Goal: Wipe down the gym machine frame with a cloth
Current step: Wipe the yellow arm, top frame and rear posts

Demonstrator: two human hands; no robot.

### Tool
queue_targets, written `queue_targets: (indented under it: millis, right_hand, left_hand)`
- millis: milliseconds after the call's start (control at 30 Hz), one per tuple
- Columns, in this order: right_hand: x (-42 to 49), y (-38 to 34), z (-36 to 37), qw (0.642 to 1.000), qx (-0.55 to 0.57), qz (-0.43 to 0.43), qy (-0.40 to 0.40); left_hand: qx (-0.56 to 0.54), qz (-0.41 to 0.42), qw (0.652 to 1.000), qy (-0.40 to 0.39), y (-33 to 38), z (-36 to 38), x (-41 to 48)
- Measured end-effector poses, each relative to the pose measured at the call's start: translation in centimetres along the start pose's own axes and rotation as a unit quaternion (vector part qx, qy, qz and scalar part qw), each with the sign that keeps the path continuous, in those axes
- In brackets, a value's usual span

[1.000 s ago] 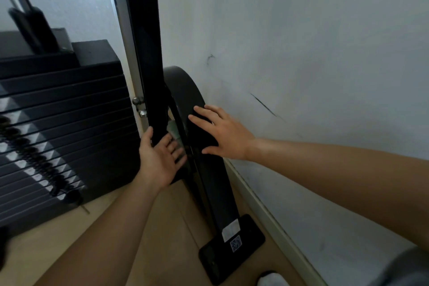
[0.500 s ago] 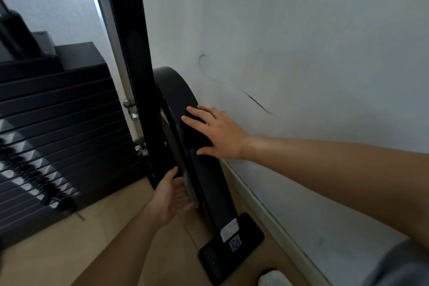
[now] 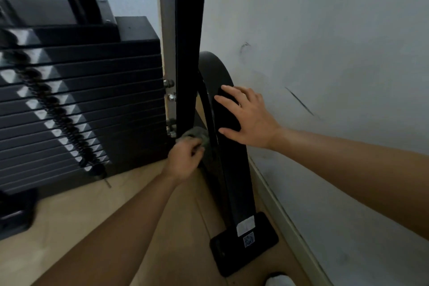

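Head view: my left hand (image 3: 185, 160) has its fingers curled round a bunched grey-green cloth (image 3: 196, 134) and presses it against the low end of the frame upright (image 3: 185, 53), in the narrow gap beside the curved brace (image 3: 236, 181). My right hand (image 3: 250, 118) lies flat on the outer face of that brace, fingers straight and spread, gripping nothing; I judge it serves as a steadying support.

Governing relation: the upright's long axis runs nearly vertical, up and away from the cloth, so most of its length lies above my left hand. That hand is the nearer to the upright; my right hand is the nearer to the brace and the wall (image 3: 325, 53). A stroke would probably travel upward along the post.

Materials: the upright and brace are smooth, matt black metal; the brace arcs down to a flat foot plate (image 3: 222, 253) on the pale wood floor (image 3: 162, 227). Bright bolts (image 3: 170, 97) project from the upright's left edge and could snag the soft, nubby cloth. Black slab plates form the weight stack (image 3: 81, 100) to the left.
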State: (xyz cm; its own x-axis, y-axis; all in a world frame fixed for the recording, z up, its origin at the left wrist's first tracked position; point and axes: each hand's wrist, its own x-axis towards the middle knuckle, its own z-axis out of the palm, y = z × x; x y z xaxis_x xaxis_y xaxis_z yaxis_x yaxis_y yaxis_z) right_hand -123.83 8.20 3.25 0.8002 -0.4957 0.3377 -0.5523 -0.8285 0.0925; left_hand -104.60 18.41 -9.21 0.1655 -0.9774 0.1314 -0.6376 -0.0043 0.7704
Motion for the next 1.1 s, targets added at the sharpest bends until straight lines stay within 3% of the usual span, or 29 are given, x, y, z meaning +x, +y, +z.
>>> queue_targets:
  millis: [133,267,400,500,800,1100]
  right_hand:
    - [0.1,0.2,0.2,0.999,0.038,-0.001,-0.003]
    - [-0.2,0.4,0.8,0.998,0.061,0.007,0.014]
    - [-0.7,0.5,1.5,0.998,0.065,0.012,0.019]
    - [-0.8,0.6,1.8,0.997,0.069,0.013,0.023]
    - [-1.0,0.6,2.2,0.995,0.102,0.016,0.008]
    - [-1.0,-0.1,2.3,0.994,0.099,0.033,0.007]
  left_hand:
    - [0.127,0.024,0.978,-0.163,-2.5,1.8,-0.8]
    - [0.163,0.035,0.962,-0.218,-3.0,4.1,-0.4]
    - [0.155,0.056,0.962,-0.216,-4.0,6.0,0.3]
    - [0.210,0.066,0.954,-0.203,-5.4,6.9,0.8]
    - [0.171,-0.011,0.969,-0.180,-8.0,7.0,2.8]
    - [0.135,0.086,0.973,-0.168,-5.9,6.7,-1.9]
